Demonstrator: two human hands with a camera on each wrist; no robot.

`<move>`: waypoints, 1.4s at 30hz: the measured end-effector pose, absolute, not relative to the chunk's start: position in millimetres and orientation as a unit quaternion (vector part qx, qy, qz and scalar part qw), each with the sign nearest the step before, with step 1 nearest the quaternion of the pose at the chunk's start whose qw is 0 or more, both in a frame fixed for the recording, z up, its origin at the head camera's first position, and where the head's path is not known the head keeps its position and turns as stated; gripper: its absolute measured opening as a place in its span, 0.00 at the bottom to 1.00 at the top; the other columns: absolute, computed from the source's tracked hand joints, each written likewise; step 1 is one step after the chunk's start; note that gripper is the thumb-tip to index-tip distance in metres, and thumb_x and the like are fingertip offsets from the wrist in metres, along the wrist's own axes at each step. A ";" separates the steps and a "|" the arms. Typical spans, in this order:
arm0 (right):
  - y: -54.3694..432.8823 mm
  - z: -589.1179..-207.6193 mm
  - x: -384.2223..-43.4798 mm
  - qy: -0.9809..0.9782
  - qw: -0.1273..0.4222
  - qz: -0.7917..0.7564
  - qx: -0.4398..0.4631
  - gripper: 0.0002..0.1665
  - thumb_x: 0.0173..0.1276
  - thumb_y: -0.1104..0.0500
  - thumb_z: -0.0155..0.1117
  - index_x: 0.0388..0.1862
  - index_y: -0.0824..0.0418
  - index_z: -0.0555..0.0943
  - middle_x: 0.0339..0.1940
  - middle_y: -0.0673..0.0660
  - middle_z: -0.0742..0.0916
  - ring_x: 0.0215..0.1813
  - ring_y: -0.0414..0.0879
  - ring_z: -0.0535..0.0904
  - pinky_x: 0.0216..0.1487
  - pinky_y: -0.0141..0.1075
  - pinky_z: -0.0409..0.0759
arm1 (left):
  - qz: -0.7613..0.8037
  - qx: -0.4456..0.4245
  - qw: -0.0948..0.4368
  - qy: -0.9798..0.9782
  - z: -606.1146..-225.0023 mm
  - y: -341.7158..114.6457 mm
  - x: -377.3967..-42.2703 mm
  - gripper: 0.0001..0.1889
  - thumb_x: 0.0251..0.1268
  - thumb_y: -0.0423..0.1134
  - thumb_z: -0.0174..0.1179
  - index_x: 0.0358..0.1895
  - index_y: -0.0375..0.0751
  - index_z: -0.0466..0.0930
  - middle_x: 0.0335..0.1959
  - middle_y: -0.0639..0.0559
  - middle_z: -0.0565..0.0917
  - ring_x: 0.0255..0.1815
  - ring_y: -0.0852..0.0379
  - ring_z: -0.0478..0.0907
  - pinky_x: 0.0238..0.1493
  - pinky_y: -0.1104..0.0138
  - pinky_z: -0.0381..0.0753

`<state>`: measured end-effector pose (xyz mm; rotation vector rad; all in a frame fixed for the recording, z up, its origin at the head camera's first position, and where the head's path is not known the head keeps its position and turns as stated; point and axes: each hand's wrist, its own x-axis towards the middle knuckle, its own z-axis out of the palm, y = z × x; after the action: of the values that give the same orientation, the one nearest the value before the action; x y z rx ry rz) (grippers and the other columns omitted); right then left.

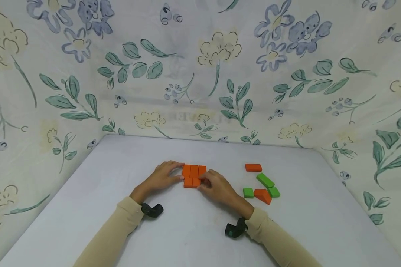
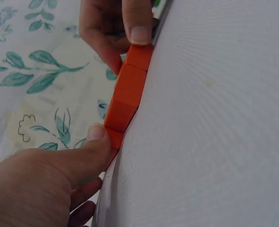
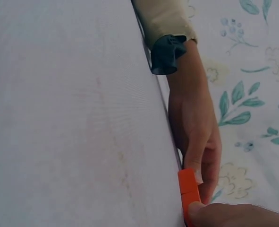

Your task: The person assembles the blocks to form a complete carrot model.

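Note:
Several orange blocks lie flat and close together on the white table, three longer ones behind and two smaller ones in front. My left hand is at their left side, its thumb and a fingertip touching the edge. In the left wrist view the left thumb rests against the blocks' side. From the right, my right hand pinches an orange block at the group's right edge with curled fingers. The right wrist view shows the right thumb on the front face; the hand's other fingers are mostly hidden there.
To the right lie an orange block, a long green block, two small green blocks and a slanted orange block. Behind the table hangs a flower-patterned cloth. Dark wrist cameras sit near both sleeves.

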<state>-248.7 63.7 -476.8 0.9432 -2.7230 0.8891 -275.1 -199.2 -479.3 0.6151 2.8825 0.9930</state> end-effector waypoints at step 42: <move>89.8 -430.3 -248.0 -0.899 0.020 0.309 0.311 0.16 0.68 0.56 0.69 0.51 0.62 0.82 0.35 0.50 0.81 0.37 0.44 0.75 0.36 0.28 0.77 | 0.321 0.197 0.017 0.926 -481.4 -199.1 -276.9 0.30 0.69 0.54 0.62 0.72 0.51 0.70 0.71 0.47 0.72 0.74 0.42 0.62 0.71 0.41 0.58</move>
<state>-248.0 89.8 -430.3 0.9655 -2.7870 0.9571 -276.9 -199.1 -481.4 0.6110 2.8792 0.9964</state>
